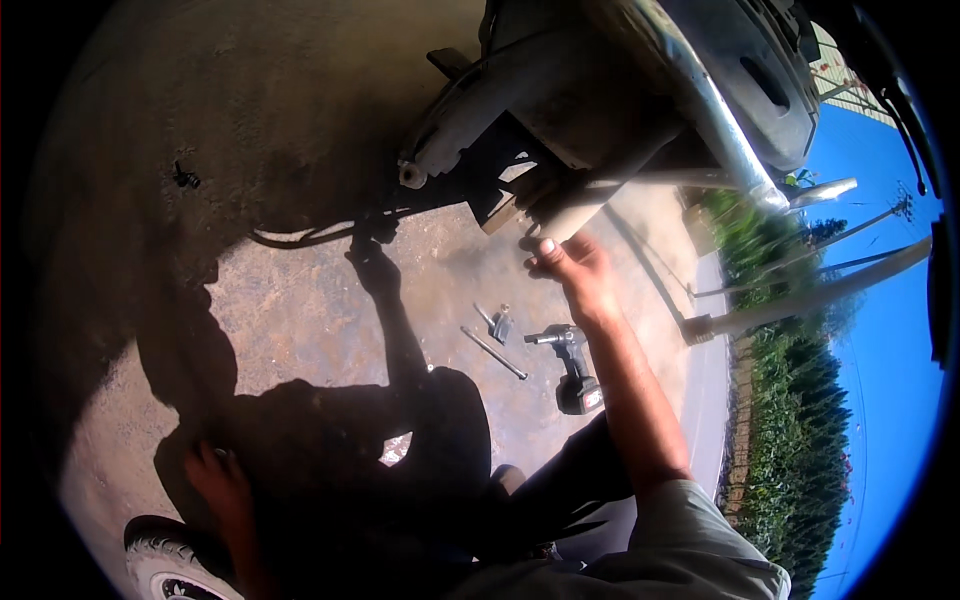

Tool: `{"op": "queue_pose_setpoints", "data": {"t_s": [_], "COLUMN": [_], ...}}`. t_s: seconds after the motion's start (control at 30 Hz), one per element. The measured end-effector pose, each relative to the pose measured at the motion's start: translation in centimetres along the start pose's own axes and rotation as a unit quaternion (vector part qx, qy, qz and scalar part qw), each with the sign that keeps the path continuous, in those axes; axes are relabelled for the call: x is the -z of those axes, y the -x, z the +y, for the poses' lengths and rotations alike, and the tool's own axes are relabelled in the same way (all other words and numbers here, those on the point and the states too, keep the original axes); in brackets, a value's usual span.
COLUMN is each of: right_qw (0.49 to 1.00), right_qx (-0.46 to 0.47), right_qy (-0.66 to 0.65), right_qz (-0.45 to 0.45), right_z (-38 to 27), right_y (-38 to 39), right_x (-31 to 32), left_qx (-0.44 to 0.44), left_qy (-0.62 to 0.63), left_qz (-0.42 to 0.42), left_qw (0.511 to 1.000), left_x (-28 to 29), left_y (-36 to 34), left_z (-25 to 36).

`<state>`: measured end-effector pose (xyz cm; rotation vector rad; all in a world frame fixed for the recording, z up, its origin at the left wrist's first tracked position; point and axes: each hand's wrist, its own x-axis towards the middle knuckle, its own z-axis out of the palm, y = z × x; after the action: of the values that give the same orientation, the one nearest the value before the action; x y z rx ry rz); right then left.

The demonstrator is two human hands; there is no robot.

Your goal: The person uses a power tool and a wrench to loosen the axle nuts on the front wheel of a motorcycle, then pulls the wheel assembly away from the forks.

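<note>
My right hand (578,268) is closed at the lower end of a pale metal tube (582,208), which slants down from the underside of a vehicle (540,75). The thumb lies by the tube's rim, and the other fingers are partly hidden. In deep shade at the lower left, my left hand (215,478) hangs with fingers apart and nothing visible in it. On the ground below my right hand lie a cordless impact wrench (568,362), a long bolt (494,353) and a small dark metal piece with a rod (497,322).
A wheel with a black tyre (170,535) stands at the lower left. A dark cable or hose (300,238) hangs below the vehicle. A small dark part (186,178) lies on the shaded ground at the far left. Metal bars (735,140) reach across the upper right.
</note>
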<state>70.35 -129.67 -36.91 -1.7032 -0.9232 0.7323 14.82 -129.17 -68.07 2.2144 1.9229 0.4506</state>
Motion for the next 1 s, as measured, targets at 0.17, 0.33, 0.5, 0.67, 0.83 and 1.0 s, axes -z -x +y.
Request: {"op": "queue_pose_setpoints", "data": {"t_s": [0.17,0.33,0.5,0.67,0.83,1.0], "right_qw": [0.996,0.977,0.978,0.974,0.959,0.952], "right_qx": [0.062,0.136,0.167,0.157,0.172,0.238], "right_qy": [-0.008,0.132,0.119,0.159,0.174,0.131], "right_qz": [0.056,0.095,0.048,-0.023,-0.143,-0.139], "right_z": [-1.6,-3.3,-2.8,-3.2,-3.3,1.4], "right_y": [1.5,3.2,4.7,5.6,6.0,5.1], "right_x": [-2.1,-4.4,-4.3,-3.3,0.2,5.1], "left_qx": [-0.058,-0.281,-0.373,-0.286,-0.224,-0.214], "left_qy": [0.109,0.244,0.336,0.434,0.540,0.533], "left_qz": [-0.014,-0.010,-0.075,-0.191,-0.214,-0.195], "left_qw": [0.992,0.928,0.862,0.833,0.782,0.795], "left_x": [6.3,14.9,20.6,20.4,18.6,18.3], "left_y": [-6.5,-13.5,-17.3,-20.4,-19.8,-19.2], "left_z": [10.5,25.9,40.8,48.5,50.4,51.2]}}
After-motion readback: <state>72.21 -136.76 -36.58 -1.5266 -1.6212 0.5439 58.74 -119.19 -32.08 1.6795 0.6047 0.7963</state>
